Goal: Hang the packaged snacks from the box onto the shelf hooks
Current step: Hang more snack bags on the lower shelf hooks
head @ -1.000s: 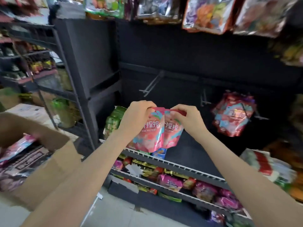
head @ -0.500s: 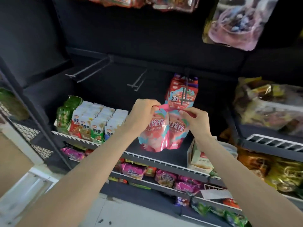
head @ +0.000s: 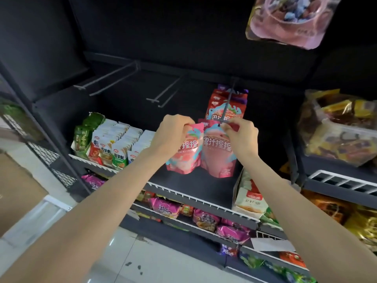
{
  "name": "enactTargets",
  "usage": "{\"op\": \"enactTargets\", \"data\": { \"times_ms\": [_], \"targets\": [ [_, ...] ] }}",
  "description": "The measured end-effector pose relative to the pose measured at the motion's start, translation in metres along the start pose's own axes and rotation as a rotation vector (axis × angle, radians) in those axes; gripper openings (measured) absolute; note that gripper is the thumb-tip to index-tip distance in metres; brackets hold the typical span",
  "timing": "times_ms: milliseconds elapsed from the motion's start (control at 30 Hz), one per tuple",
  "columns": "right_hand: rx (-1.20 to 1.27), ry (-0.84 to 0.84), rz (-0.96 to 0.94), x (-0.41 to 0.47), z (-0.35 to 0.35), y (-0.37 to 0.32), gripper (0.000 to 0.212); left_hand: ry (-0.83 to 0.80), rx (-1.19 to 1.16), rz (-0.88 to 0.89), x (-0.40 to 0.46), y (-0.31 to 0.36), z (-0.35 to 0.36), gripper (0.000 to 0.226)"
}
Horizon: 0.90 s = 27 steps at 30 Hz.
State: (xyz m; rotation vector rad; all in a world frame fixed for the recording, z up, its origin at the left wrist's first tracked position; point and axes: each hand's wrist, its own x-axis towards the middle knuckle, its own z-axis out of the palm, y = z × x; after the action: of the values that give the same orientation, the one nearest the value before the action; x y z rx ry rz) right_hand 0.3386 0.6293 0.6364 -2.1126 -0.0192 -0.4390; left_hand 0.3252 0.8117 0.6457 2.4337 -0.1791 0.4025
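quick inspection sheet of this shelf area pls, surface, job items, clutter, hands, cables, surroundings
surface: black shelf board, bare in front of the hands
job's things: two pink snack pouches, left pouch, right pouch, its top at the tip of the occupied hook; red pouches hang there; two empty hooks
clutter: white sachet packs on the shelf, left
grippers: left hand grips left pouch; right hand pinches right pouch's top
cables: nothing seen
surroundings: cardboard box far left; stocked shelves below

cardboard box (head: 18, 193) cut off left, hook (head: 227, 105) tip behind pouch (head: 218, 152)
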Motion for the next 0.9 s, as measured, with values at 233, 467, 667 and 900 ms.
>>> {"op": "enactTargets", "data": {
  "times_ms": [233,467,667,900],
  "targets": [
    [0.007,0.064,0.002,0.005,0.01,0.011,0.017,-0.028,0.039,0.029,0.001,0.001,0.001,0.024],
    [-0.071,0.161,-0.067,0.054,0.02,0.015,0.025,-0.066,0.056,0.001,0.007,0.002,-0.001,0.024],
    [-0.282,0.15,-0.122,0.057,0.019,0.023,0.022,-0.115,0.027,0.035,0.009,0.007,0.001,0.02],
    [0.213,-0.151,-0.039,-0.014,-0.005,0.009,0.023,-0.176,-0.126,0.09,0.005,0.019,0.01,0.02]
  ]
}}
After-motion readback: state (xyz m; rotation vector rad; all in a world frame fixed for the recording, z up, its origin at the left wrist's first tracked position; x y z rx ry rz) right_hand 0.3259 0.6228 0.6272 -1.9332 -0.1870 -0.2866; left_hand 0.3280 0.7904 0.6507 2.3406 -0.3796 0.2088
